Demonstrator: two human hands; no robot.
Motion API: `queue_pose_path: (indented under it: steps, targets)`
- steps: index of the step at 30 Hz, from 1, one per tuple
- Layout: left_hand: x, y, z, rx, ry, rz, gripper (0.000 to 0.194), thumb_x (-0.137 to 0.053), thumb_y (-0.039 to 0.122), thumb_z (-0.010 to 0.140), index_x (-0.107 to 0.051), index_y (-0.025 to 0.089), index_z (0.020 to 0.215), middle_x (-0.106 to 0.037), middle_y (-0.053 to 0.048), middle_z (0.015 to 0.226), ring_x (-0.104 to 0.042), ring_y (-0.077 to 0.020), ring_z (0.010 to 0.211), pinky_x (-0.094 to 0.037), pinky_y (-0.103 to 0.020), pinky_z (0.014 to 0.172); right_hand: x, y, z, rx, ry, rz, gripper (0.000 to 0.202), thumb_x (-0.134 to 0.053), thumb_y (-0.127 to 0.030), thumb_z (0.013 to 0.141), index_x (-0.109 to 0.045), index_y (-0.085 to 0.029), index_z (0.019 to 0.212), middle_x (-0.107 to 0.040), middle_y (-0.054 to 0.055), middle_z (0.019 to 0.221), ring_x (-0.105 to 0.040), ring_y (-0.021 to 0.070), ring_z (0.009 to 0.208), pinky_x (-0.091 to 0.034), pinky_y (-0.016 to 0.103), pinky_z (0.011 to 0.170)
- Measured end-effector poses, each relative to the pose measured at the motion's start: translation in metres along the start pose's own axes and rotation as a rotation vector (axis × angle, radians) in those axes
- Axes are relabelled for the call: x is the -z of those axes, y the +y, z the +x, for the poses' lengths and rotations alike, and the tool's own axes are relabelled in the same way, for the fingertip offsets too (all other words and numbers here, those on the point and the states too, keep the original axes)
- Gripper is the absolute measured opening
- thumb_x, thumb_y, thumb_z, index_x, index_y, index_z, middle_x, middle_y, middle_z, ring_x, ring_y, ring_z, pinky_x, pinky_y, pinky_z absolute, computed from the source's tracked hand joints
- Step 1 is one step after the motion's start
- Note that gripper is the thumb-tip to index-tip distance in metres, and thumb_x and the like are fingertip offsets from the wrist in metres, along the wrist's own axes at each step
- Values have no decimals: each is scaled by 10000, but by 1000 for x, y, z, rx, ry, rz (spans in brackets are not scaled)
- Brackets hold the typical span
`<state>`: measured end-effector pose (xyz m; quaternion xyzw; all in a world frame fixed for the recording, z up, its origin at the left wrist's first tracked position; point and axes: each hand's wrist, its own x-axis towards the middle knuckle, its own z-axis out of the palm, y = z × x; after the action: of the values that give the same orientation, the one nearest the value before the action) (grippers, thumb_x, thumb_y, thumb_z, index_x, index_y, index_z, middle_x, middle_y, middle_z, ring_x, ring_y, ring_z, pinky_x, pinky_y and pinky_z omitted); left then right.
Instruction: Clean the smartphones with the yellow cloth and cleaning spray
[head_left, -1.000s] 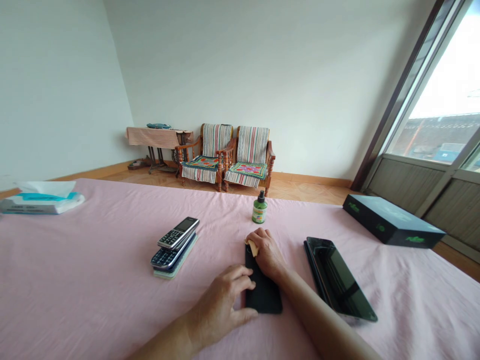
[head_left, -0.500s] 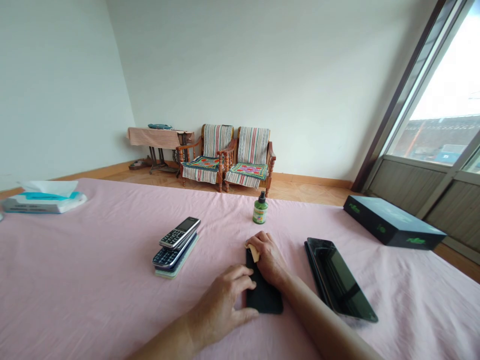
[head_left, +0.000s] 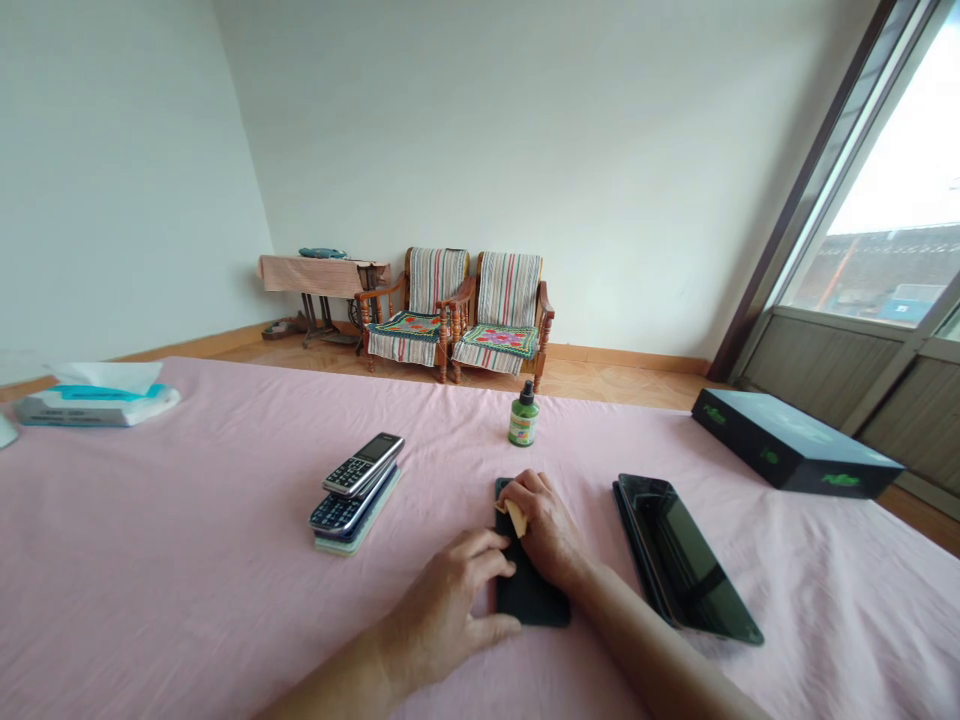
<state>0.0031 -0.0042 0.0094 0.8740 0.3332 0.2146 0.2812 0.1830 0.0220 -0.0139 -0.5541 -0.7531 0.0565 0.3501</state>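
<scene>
A dark smartphone (head_left: pixel 534 602) lies flat on the pink cloth in front of me. My right hand (head_left: pixel 553 530) is closed over a small yellowish cloth (head_left: pixel 516 518) and presses it on the phone's upper part, hiding some of the surface. At the phone's left edge, my left hand (head_left: pixel 450 600) rests with its fingers apart, fingertips touching the phone and thumb near its lower left corner. Just beyond the phone stands a green spray bottle (head_left: pixel 523 418) with a black top.
Keypad phones (head_left: pixel 360 485) are stacked on a pale slab at left. On the right lie a black tablet (head_left: pixel 690 560), with another dark slab beneath, and a black box (head_left: pixel 791 440). A tissue pack (head_left: pixel 97 400) sits far left. Beyond the pink-covered surface (head_left: pixel 187 560) stand two chairs (head_left: pixel 499 310).
My right hand and the cloth have slid slightly toward me along the phone, baring its top left corner. My left hand stays at the phone's edge. The view has shifted a little.
</scene>
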Motion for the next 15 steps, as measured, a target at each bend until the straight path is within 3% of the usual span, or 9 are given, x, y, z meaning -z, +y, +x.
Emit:
queue_pose_path:
  steps: [7, 11, 15]
  targets:
    - [-1, 3, 0, 13, 38, -22, 449, -781, 148, 617, -643, 226, 1037, -562, -57, 1232, -514, -250, 1155, -395, -360, 1023, -4, -3, -7, -38, 43, 9, 206, -496, -28, 795, -586, -196, 718, -552, 34, 804, -483, 181, 819, -387, 267, 686]
    - [-2, 4, 2, 55, 78, -14, 477, -810, 163, 580, -625, 195, 1019, -580, -61, 1146, -537, -255, 1099, -424, -360, 984, -1, -5, -5, 20, -7, 45, 278, -499, -45, 794, -653, -198, 967, -607, 66, 993, -510, 195, 946, -413, 298, 807]
    - [-2, 1, 2, 58, 64, 2, 449, -803, 179, 596, -637, 186, 1014, -557, -83, 1207, -516, -272, 1135, -403, -381, 1005, 0, 0, -1, 16, -79, -1, 456, -437, -30, 792, -622, -211, 1168, -585, 82, 1238, -489, 217, 1147, -358, 375, 980]
